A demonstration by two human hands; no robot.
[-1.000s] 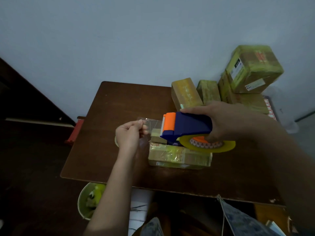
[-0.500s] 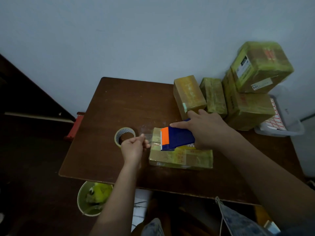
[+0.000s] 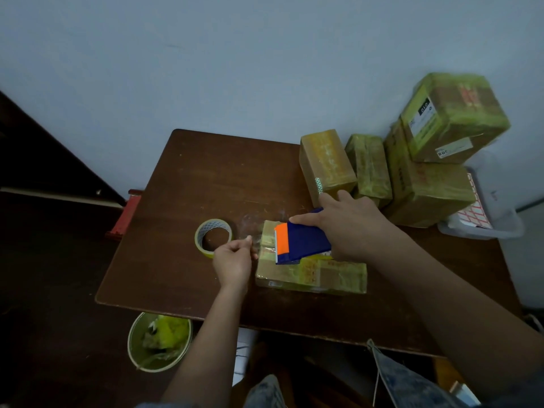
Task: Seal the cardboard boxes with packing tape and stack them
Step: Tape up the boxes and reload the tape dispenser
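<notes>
A flat cardboard box wrapped in yellowish tape lies near the front of the brown table. My right hand grips a blue and orange tape dispenser and holds it down on the box's left top. A strip of clear tape runs left from the dispenser past the box's end. My left hand pinches the free end of that strip just left of the box.
A spare tape roll lies left of my left hand. Taped boxes stand at the back right, with a stack of two bigger ones beside a plastic tray. A bin sits below the table's front edge.
My right hand has lowered the dispenser from above the box onto its top. My left hand came down with the tape end, uncovering the spare roll behind it.
</notes>
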